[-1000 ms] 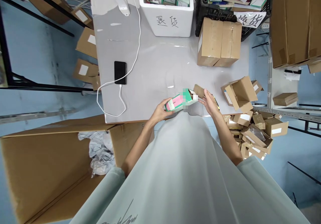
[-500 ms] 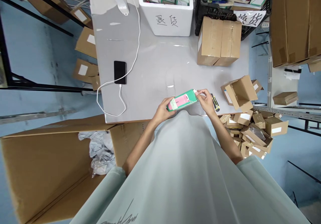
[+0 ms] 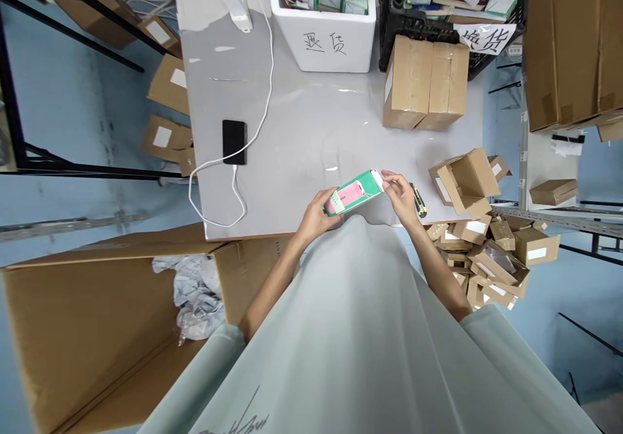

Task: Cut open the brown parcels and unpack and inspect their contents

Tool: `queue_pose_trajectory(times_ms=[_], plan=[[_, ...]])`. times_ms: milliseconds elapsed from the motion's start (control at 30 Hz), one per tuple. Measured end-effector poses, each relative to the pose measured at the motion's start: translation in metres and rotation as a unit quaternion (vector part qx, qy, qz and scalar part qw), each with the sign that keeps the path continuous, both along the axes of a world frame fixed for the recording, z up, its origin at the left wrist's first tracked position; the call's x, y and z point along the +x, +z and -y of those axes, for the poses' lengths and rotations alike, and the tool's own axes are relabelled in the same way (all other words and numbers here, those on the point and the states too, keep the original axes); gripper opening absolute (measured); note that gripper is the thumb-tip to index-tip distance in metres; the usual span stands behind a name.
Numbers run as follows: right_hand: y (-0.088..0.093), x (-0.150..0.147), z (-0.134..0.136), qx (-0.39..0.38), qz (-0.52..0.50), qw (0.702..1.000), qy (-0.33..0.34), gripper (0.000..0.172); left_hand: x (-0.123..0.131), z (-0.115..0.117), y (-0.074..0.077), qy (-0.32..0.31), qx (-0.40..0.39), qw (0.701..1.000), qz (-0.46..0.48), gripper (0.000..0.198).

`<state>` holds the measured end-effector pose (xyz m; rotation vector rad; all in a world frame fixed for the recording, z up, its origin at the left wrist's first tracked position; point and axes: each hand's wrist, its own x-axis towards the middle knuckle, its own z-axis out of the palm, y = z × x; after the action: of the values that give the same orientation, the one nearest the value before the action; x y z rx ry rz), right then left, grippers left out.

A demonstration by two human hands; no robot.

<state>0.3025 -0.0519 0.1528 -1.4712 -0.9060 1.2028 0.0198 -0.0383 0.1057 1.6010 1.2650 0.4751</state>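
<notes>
I hold a long green and pink product box (image 3: 353, 193) just above the near edge of the grey table (image 3: 302, 122). My left hand (image 3: 316, 213) grips its near end. My right hand (image 3: 402, 194) pinches the white flap at its far end. A yellow and black utility knife (image 3: 418, 200) lies on the table just right of my right hand.
A black phone (image 3: 234, 141) on a white cable lies at the table's left. A white bin (image 3: 331, 38) of green boxes and two brown cartons (image 3: 426, 84) stand at the back. Small cardboard boxes (image 3: 481, 239) are piled at the right. A big open carton (image 3: 97, 330) stands lower left.
The brown flap seen by my right hand a second ago is gone. The green box has been turned and its far end is now pinched by my right fingers.
</notes>
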Motion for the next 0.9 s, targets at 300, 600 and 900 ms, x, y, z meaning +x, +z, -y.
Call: queue_pose_trajectory(times_ms=[300,600,900], plan=[[-0.004,-0.009,-0.002,-0.007,0.039,0.999,-0.035,0.051,0.007,-0.002,0.011,-0.024,0.009,0.999,-0.025,0.083],[0.006,0.006,-0.001,0.014,0.101,0.992,0.072,0.051,0.006,-0.006,0.017,-0.005,0.031,0.999,-0.026,0.083],[0.005,0.02,-0.02,0.024,0.036,0.995,0.09,0.08,0.007,-0.011,0.022,0.053,-0.24,0.949,0.198,0.107]])
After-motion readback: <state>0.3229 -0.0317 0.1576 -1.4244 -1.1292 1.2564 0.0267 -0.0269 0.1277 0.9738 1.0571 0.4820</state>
